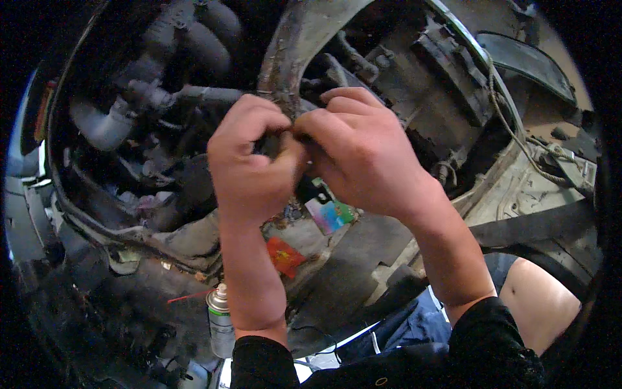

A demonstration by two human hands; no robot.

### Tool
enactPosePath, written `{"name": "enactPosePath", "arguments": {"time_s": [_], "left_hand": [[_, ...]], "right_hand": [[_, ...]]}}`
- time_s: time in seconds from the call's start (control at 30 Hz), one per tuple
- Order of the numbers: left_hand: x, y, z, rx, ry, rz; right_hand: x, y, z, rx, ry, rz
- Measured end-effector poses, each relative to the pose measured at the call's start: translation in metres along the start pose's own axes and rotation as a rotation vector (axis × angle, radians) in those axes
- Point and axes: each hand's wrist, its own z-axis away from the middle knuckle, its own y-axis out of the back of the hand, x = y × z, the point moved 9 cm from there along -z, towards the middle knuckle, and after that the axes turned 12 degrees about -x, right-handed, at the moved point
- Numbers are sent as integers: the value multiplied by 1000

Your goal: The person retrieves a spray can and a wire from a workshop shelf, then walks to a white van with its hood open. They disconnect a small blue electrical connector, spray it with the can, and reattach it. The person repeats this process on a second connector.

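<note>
My left hand (257,155) and my right hand (362,146) meet fingertip to fingertip above an open vehicle engine bay (189,121). Both have curled fingers, with the thumbs tucked in. Whatever may be between the fingertips is hidden and blurred, so I cannot tell if they grip anything. Just below my right hand lies a colourful printed package card (331,214) with a hang hole. An orange-red packet (285,256) rests on the dirty metal panel, to the right of my left forearm. A spray can (222,326) with a thin red straw stands beside that forearm.
A rusty metal crossmember (284,58) runs away between two openings with pipes and hoses. At the right, a rope (500,107) hangs along the opening's edge near a dark strap (534,223). A bare knee (542,304) shows at the lower right.
</note>
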Motion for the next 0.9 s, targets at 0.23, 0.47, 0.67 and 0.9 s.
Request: {"name": "enactPosePath", "arguments": {"time_s": [0.23,0.47,0.67,0.9], "left_hand": [[3,-13,1,39,115,-96],[-17,-12,10,44,373,331],[-36,-39,19,-16,516,936],[-37,-53,21,30,574,1377]], "right_hand": [[10,-1,3,1,-92,37],[13,1,3,-56,-257,-281],[19,5,7,-82,-316,-530],[25,1,10,-87,-392,-671]]}}
